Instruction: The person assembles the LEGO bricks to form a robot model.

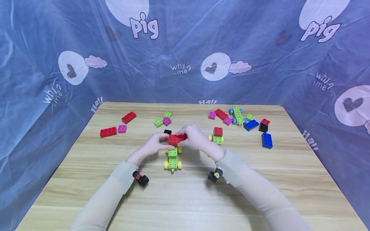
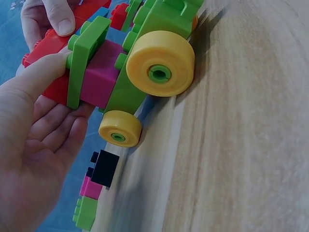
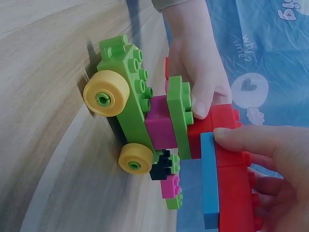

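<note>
A green wheeled base [image 1: 172, 163] with yellow wheels stands on the table; a magenta brick [image 2: 101, 72], a thin green plate [image 3: 178, 116] and red bricks [image 1: 175, 140] are stacked on it. My left hand [image 1: 154, 143] holds the red brick at the stack's top, its thumb near the green plate. From the other side, my right hand [image 1: 194, 137] grips a long red brick [image 3: 235, 193] with a thin blue plate [image 3: 209, 181] along its underside. That piece overhangs the stack. Whether its studs are fully joined to the red brick beside it, I cannot tell.
Behind the hands lie a black brick [image 1: 167, 132], green bricks [image 1: 158, 122] and a magenta one [image 1: 167, 121]. Another yellow-wheeled base [image 1: 218, 140] carries a red brick at right. Farther right are a blue-wheeled base [image 1: 238, 115] and blue bricks [image 1: 267, 140]; red bricks [image 1: 108, 132] lie left.
</note>
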### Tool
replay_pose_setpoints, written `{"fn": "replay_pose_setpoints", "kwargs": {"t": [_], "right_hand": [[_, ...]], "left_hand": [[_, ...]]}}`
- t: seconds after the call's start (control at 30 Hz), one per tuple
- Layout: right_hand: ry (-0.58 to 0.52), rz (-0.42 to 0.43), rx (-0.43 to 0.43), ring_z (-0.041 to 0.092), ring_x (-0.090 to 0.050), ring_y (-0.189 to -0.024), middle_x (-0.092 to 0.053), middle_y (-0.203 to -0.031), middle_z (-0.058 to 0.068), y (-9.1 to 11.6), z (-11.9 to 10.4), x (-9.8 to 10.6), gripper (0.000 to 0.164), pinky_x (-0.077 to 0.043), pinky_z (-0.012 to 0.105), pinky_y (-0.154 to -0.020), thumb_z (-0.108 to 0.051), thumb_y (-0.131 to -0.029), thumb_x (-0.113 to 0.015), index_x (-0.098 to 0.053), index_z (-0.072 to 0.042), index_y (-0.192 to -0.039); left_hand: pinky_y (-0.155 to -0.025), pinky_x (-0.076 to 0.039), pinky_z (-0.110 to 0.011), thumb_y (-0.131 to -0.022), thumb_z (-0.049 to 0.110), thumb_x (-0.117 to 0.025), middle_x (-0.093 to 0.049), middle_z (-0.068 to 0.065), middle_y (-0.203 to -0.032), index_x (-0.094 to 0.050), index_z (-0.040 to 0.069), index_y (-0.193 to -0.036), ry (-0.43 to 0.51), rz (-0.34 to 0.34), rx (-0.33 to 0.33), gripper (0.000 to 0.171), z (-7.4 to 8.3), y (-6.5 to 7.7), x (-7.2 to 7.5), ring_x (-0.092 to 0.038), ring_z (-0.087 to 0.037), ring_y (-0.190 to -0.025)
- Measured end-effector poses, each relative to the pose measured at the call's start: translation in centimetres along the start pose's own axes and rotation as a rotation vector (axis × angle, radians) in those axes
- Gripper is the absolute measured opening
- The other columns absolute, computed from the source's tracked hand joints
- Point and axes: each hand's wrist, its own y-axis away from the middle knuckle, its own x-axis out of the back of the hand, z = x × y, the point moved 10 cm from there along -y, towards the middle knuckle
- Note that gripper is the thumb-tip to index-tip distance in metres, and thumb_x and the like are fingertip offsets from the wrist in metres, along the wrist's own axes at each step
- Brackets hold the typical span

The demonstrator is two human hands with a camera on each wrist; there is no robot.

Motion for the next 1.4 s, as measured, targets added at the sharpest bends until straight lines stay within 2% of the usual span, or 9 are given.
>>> {"fn": "replay_pose_setpoints", "kwargs": {"t": [0.37, 0.77, 1.0, 1.2, 1.4], "right_hand": [[-0.015, -0.001, -0.014, 0.019, -0.064, -0.091, -0.071, -0.100, 0.007, -0.1, 0.5, -0.3, 0.040, -0.053, 0.031, -0.079, -0.016, -0.074, -0.083, -0.073, -0.009, -0.112], [-0.041, -0.023, 0.015, 0.019, -0.066, -0.093, -0.072, -0.103, 0.008, -0.3, 0.6, -0.1, 0.038, -0.055, 0.029, -0.080, -0.014, -0.074, -0.083, -0.073, -0.007, -0.109], [-0.056, -0.029, 0.053, 0.017, -0.066, -0.089, -0.073, -0.103, 0.006, -0.3, 0.6, -0.1, 0.038, -0.054, 0.028, -0.077, -0.015, -0.074, -0.081, -0.072, -0.007, -0.110], [-0.036, -0.028, 0.043, 0.023, -0.066, -0.101, -0.070, -0.112, 0.011, 0.0, 0.6, 0.1, 0.049, -0.053, 0.034, -0.088, -0.021, -0.075, -0.082, -0.067, -0.003, -0.118], [-0.115, -0.027, 0.034, 0.028, -0.063, -0.110, -0.066, -0.121, 0.014, 0.5, 0.9, 0.5, 0.055, -0.051, 0.041, -0.095, -0.027, -0.079, -0.079, -0.062, -0.002, -0.125]], "left_hand": [[-0.093, -0.051, -0.038, -0.083, 0.006, -0.074, -0.071, -0.018, -0.108, -0.066, -0.005, -0.113, -0.028, -0.004, -0.015, 0.033, 0.0, 0.1, 0.0, -0.066, -0.024, -0.100], [-0.094, -0.051, -0.043, -0.084, 0.006, -0.072, -0.070, -0.019, -0.107, -0.064, -0.005, -0.112, -0.043, -0.017, -0.025, 0.031, 0.7, 0.1, -0.1, -0.066, -0.029, -0.101], [-0.092, -0.052, -0.032, -0.084, 0.014, -0.075, -0.071, -0.011, -0.108, -0.065, 0.002, -0.113, -0.033, -0.025, -0.053, 0.033, -2.7, -1.2, -0.1, -0.066, -0.021, -0.103], [-0.096, -0.050, -0.035, -0.084, 0.016, -0.074, -0.070, -0.010, -0.111, -0.064, 0.003, -0.114, -0.047, -0.039, -0.043, 0.034, -2.6, -1.0, -0.1, -0.065, -0.023, -0.107], [-0.102, -0.046, -0.041, -0.084, 0.019, -0.075, -0.064, -0.015, -0.125, -0.054, 0.000, -0.133, -0.047, -0.044, -0.018, 0.057, -2.7, -0.9, 0.4, -0.061, -0.028, -0.116]]}}
